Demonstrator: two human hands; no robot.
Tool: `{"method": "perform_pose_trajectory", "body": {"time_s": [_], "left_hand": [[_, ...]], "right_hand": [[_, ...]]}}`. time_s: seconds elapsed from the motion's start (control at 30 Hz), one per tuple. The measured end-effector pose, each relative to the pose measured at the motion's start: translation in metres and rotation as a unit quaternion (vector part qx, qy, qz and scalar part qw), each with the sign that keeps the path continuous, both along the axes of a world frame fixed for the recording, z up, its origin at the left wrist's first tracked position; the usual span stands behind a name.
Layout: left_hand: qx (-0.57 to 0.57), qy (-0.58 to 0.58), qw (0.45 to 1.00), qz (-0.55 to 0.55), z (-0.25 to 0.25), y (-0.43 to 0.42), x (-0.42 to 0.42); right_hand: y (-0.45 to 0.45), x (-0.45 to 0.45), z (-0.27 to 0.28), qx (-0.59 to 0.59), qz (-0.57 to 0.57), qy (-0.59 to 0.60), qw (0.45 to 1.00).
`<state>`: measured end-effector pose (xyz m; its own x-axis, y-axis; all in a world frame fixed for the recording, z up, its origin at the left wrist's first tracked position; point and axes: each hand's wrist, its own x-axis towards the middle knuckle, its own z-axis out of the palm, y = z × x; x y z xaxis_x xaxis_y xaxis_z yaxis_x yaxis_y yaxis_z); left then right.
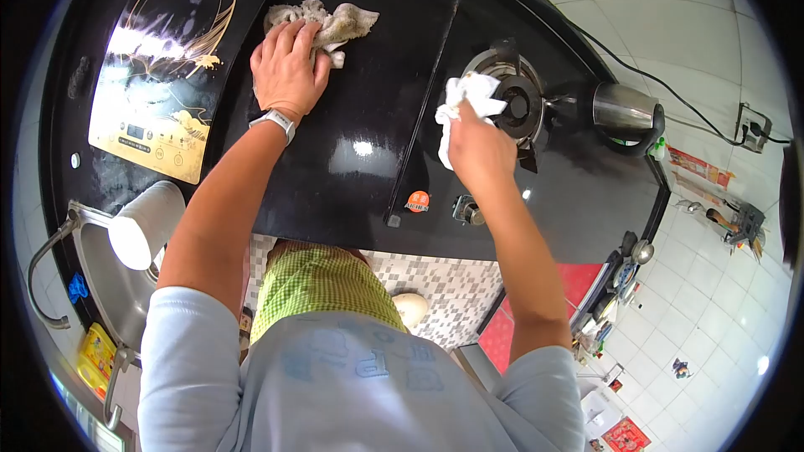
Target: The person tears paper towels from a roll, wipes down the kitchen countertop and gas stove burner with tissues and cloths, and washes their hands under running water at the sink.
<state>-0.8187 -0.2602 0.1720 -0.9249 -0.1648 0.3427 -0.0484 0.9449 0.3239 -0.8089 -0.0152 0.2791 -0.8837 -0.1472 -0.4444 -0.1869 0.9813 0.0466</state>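
Note:
My left hand (289,67) presses a crumpled grey-beige cleaning rag (347,23) onto the black countertop (368,84), fingers bent over the cloth's near edge. To the right, my right hand (481,149) grips a bunched white paper towel (473,92), its fingers mostly hidden behind the hand. This towel is at the left edge of the gas burner (521,100), partly covering its metal ring. Below the burner, a stove knob (467,210) sits near the counter's front edge, with a round orange sticker (417,201) to its left.
An induction cooktop (167,67) lies at the left. A white cylindrical container (149,224) stands by the steel sink (105,285). At the right is a steel kettle (624,113), with a black cord (662,84) running to the wall socket (754,127).

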Motion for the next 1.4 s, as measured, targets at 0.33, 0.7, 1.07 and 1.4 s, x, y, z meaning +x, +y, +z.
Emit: {"method": "perform_pose_trajectory", "body": {"time_s": [0.33,0.7,1.07,1.4], "left_hand": [[-0.019,0.002,1.000,-0.006,-0.007,0.004,0.001],[0.451,-0.167,0.871,-0.102,-0.003,-0.043,-0.015],[0.462,-0.200,0.835,-0.222,0.067,0.149,0.111],[0.523,-0.192,0.806,-0.201,0.069,0.198,0.138]], "right_hand": [[0.129,0.119,-0.005,-0.730,-0.480,0.114,0.472],[0.111,0.149,0.006,-0.785,-0.457,0.070,0.412],[0.121,0.135,-0.026,-0.807,-0.414,-0.172,0.385],[0.169,0.136,-0.035,-0.808,-0.377,-0.236,0.386]]}}
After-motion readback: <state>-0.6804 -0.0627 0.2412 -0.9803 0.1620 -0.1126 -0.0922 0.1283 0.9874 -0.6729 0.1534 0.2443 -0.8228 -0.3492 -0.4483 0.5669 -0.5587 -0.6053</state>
